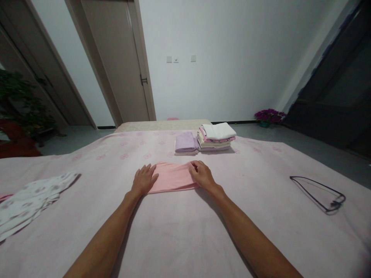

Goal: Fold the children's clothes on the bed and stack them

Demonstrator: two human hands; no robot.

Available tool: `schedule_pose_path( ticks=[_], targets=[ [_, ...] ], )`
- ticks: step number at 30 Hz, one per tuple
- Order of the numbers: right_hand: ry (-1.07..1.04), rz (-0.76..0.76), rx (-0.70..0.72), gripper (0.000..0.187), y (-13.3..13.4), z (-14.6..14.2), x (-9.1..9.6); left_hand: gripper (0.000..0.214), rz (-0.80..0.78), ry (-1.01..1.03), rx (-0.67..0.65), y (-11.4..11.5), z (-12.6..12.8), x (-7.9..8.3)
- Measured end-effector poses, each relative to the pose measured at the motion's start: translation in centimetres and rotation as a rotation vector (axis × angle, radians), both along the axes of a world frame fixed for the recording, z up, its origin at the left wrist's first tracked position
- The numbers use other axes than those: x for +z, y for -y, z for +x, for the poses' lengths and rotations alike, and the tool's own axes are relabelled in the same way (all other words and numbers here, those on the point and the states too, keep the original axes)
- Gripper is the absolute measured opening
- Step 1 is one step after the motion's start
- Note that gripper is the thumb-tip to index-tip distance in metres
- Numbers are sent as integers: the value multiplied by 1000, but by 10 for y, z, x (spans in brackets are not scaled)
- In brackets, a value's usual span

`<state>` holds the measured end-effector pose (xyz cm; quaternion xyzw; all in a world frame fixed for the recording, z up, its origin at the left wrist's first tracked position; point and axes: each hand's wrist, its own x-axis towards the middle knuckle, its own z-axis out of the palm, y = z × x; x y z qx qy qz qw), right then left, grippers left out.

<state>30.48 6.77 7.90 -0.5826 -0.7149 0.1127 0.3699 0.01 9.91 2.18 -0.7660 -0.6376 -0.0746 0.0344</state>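
A folded pink cloth (pixel 173 177) lies flat in front of me on the bed, a long strip running left to right. My left hand (pixel 144 178) rests on its left end, fingers spread and thumb out over the fabric. At the other end, my right hand (pixel 202 175) pinches the cloth's right edge between thumb and fingers. Just beyond the cloth sits a small stack of folded lilac cloths (pixel 186 143). Touching that on the right is a taller stack of folded clothes (pixel 215 137), white on top with pink and cream layers below.
A pale pink flowered sheet (pixel 174 231) covers the bed. Spotted white clothing (pixel 34 197) lies loosely at the left. On the right is a thin black wire-like frame (pixel 319 195), roughly triangular. Purple flowers (pixel 269 116) stand on the floor beyond, near the wall.
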Motion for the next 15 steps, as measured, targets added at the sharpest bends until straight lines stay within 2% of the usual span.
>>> schedule_pose_path(
  ticks=[3,7,15],
  targets=[
    [-53,-19,-17,31,-4,0,-10,58,-2,0,-4,0,0,0],
    [-20,-66,-61,38,-4,2,-21,58,2,2,-10,0,0,0],
    [128,-54,-56,43,7,3,-28,59,-4,8,-11,2,0,2]
  ],
)
